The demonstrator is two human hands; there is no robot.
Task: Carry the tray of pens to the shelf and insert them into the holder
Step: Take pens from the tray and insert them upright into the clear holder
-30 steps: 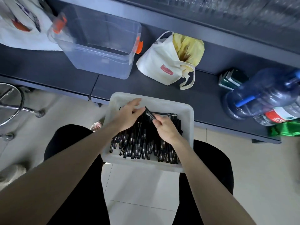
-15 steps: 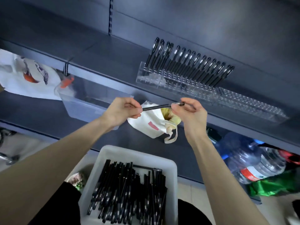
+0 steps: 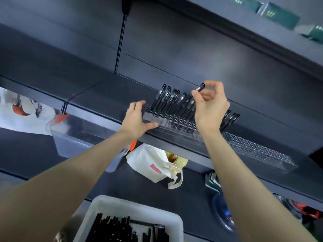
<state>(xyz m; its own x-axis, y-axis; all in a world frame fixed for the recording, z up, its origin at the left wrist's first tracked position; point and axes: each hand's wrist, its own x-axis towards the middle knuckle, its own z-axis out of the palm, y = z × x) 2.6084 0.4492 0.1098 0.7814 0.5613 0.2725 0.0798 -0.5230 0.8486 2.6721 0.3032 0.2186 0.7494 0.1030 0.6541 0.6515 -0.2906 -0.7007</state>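
Note:
A clear plastic pen holder stands on the dark upper shelf, with several black pens upright in its slots. My right hand pinches one black pen by its upper end, tilted above the row in the holder. My left hand grips the holder's left end, thumb along its front wall. The white tray full of black pens sits on my lap at the bottom of the view.
A second clear slotted holder stands to the right on the same shelf. On the lower shelf are a cream tote bag, a clear storage bin, a blue water jug and small boxes.
Both hands rose from the tray to the shelf. The left hand let go of the pen and took the holder's left end; the right hand carried the pen up over the holder.

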